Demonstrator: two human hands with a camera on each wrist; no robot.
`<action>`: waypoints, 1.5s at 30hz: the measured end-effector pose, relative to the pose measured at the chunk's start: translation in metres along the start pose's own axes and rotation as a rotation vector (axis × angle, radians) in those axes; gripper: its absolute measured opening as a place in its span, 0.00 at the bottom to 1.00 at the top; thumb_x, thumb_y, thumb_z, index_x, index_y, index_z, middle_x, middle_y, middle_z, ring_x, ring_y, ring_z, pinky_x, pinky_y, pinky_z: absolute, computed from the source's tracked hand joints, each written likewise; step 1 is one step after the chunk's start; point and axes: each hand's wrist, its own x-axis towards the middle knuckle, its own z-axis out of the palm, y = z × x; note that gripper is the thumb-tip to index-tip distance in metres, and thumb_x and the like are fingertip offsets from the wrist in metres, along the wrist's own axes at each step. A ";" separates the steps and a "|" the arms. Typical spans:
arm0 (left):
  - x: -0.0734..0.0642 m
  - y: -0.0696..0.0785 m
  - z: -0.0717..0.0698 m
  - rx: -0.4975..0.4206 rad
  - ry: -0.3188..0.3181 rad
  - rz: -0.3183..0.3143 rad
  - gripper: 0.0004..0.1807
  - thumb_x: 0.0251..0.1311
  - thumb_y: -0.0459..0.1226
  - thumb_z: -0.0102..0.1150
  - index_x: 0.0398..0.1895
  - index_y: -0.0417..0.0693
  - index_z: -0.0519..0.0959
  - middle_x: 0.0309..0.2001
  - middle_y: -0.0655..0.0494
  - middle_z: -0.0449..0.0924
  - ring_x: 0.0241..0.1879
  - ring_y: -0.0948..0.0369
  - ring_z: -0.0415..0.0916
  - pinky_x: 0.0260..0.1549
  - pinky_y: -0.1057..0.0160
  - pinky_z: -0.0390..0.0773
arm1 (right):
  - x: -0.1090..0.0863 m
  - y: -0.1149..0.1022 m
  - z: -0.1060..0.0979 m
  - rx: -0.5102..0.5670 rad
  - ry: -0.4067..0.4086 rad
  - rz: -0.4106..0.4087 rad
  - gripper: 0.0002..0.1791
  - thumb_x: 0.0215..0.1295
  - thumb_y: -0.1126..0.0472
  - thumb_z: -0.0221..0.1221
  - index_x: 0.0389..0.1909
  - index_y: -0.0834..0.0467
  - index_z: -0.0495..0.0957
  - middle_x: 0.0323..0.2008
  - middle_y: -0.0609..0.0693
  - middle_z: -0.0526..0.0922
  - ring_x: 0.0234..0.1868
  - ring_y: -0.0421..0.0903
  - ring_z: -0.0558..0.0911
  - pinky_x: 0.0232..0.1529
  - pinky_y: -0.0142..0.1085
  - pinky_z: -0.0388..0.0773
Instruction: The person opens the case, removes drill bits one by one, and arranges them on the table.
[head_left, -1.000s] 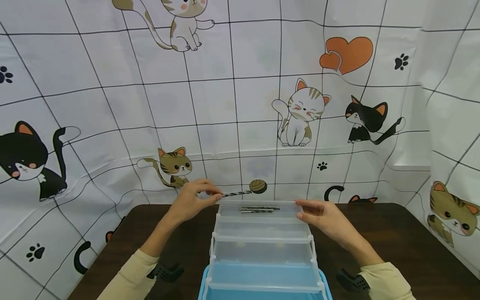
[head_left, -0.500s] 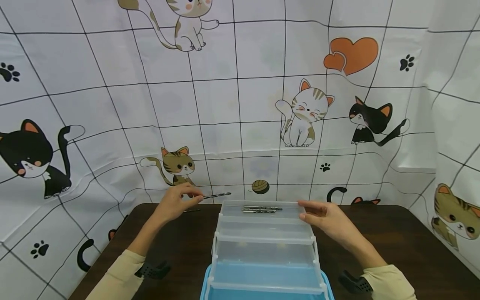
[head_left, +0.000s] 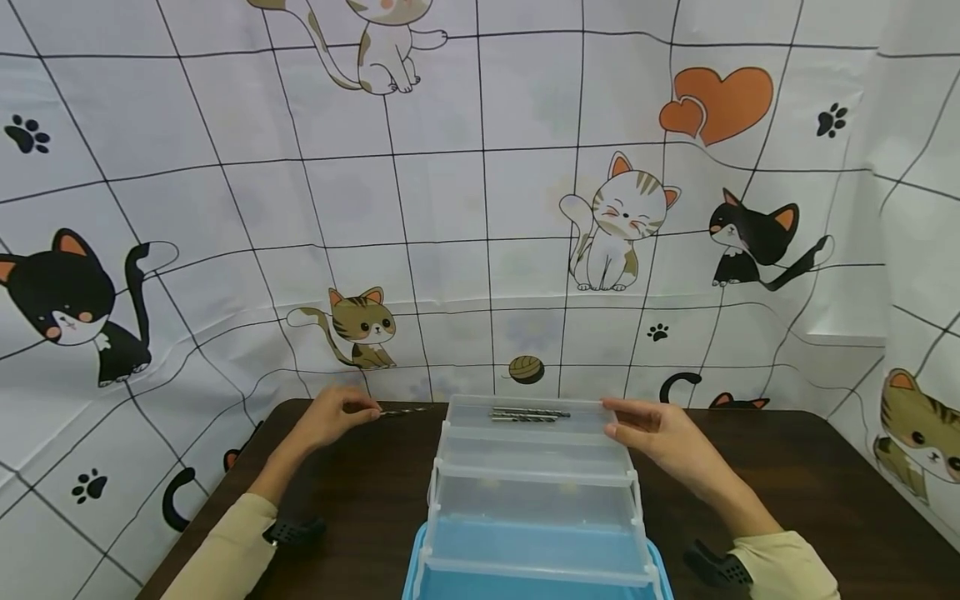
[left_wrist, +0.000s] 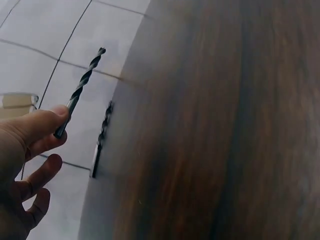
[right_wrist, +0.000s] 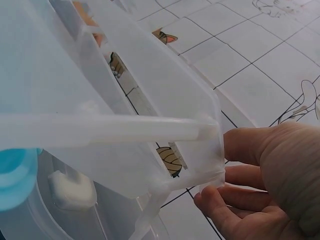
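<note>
Steel drill bit (left_wrist: pixel 80 92), pinched in the left hand (head_left: pixel 326 417), has dropped from the top tray (head_left: pixel 525 414) toward the table (head_left: pixel 360 500) at nine o'clock; right hand (head_left: pixel 660 437), fingers relaxed, steadies the tray's corner.

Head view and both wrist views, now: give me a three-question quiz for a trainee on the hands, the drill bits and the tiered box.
1. True or false: the left hand pinches a dark twisted metal drill bit.
2. Where does the right hand touch the clear plastic tiered box with a blue base?
A. the blue base
B. the right end of the top tray
C. the left end of the middle tray
3. Fill in: a second drill bit lies on the dark wooden ____ beside the left hand.

Key
1. True.
2. B: its fingers rest against the top tray's right end; more drill bits lie in that tray.
3. Table.
</note>
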 end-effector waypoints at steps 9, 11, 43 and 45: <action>-0.008 -0.012 0.002 0.078 0.003 -0.082 0.05 0.57 0.42 0.63 0.33 0.55 0.85 0.34 0.66 0.78 0.36 0.62 0.74 0.35 0.54 0.73 | -0.001 0.000 0.001 0.028 -0.005 -0.009 0.29 0.60 0.46 0.60 0.62 0.50 0.70 0.58 0.48 0.72 0.54 0.46 0.73 0.50 0.46 0.71; -0.009 -0.014 0.003 0.100 -0.001 -0.093 0.05 0.57 0.43 0.62 0.33 0.56 0.85 0.34 0.66 0.78 0.36 0.63 0.74 0.35 0.54 0.73 | 0.000 0.001 0.001 0.025 -0.002 -0.011 0.29 0.60 0.45 0.60 0.61 0.50 0.70 0.58 0.48 0.72 0.54 0.46 0.74 0.50 0.46 0.71; -0.011 -0.016 0.012 0.404 0.017 -0.140 0.03 0.51 0.45 0.67 0.30 0.62 0.83 0.33 0.67 0.76 0.35 0.58 0.74 0.36 0.45 0.70 | -0.002 -0.001 0.001 0.038 -0.007 -0.007 0.29 0.60 0.46 0.59 0.61 0.52 0.70 0.58 0.49 0.72 0.55 0.47 0.73 0.51 0.47 0.70; -0.011 -0.016 0.012 0.389 0.021 -0.140 0.03 0.51 0.44 0.67 0.30 0.61 0.84 0.33 0.66 0.76 0.35 0.58 0.75 0.36 0.45 0.69 | -0.002 -0.002 0.001 0.044 -0.008 -0.003 0.29 0.60 0.46 0.59 0.61 0.52 0.70 0.58 0.49 0.71 0.55 0.47 0.73 0.51 0.47 0.69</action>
